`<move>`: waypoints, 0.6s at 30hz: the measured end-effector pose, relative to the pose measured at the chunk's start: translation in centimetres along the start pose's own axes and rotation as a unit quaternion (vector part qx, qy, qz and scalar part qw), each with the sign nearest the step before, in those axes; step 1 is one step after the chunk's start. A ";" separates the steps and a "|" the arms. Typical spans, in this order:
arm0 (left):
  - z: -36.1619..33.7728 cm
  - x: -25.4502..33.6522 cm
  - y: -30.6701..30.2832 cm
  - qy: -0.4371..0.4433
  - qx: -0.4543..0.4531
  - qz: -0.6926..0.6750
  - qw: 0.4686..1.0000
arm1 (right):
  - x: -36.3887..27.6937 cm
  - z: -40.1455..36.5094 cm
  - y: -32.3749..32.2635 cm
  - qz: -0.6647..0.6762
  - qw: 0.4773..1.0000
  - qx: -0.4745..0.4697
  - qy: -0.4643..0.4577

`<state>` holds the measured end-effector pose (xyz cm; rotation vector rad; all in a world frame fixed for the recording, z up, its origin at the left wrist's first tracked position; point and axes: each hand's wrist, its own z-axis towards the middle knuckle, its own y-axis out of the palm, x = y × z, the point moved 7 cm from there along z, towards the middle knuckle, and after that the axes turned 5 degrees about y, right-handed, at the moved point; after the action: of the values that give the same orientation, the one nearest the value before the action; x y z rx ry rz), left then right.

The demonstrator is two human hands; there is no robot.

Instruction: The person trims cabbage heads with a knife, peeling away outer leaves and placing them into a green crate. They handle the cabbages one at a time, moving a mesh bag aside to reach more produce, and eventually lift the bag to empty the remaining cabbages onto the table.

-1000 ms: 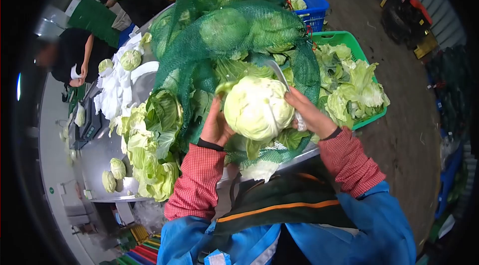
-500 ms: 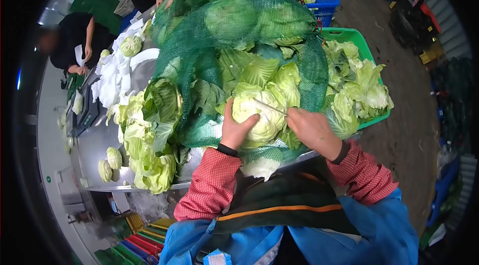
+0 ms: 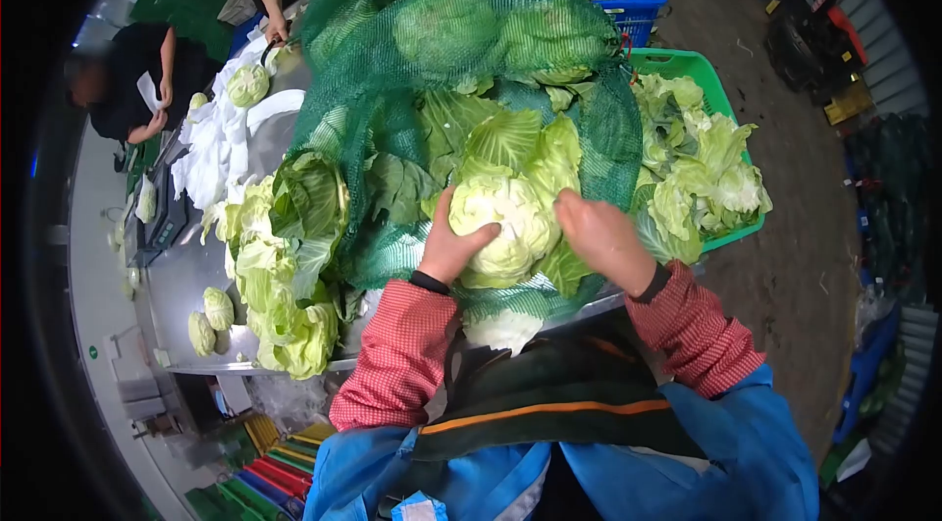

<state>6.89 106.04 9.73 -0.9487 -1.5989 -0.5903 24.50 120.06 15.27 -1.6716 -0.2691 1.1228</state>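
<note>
Dark-clad person (image 3: 126,79) with a white strip (image 3: 148,91)

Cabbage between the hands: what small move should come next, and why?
Probably ease the broad outer leaf away with the right hand: it spreads out behind the cabbage, the left hand steadies the near-left side, and the right hand is at the right edge.

A round, pale cabbage (image 3: 510,227) (creamy on top) sits among greener leaves (image 3: 504,140).
</note>
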 end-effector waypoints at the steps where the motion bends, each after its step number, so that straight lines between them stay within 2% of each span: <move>1: 0.1 0.3 -0.2 -0.034 0.000 -0.024 0.999 | -1.3 -0.6 -0.2 0.015 0.999 -0.014 -0.030; 3: 0.5 0.4 -0.7 -0.080 -0.007 -0.069 0.994 | -1.0 -1.8 0.4 -0.028 0.998 -0.034 -0.043; 9: 1.7 -0.6 -1.6 -0.112 -0.060 -0.072 0.989 | -0.3 -1.8 1.4 -0.058 0.993 -0.052 -0.087; 15: 2.6 -0.3 -1.3 -0.095 -0.101 -0.034 0.990 | -0.7 -1.0 1.6 -0.083 0.992 -0.035 -0.083; 18: 2.8 -0.9 -1.7 -0.075 -0.070 -0.022 0.994 | -0.2 -0.2 2.5 -0.084 0.995 -0.020 -0.053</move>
<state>4.01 107.08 8.34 -1.0855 -1.7342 -0.6826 23.64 118.74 13.26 -1.5954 -0.4943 1.0860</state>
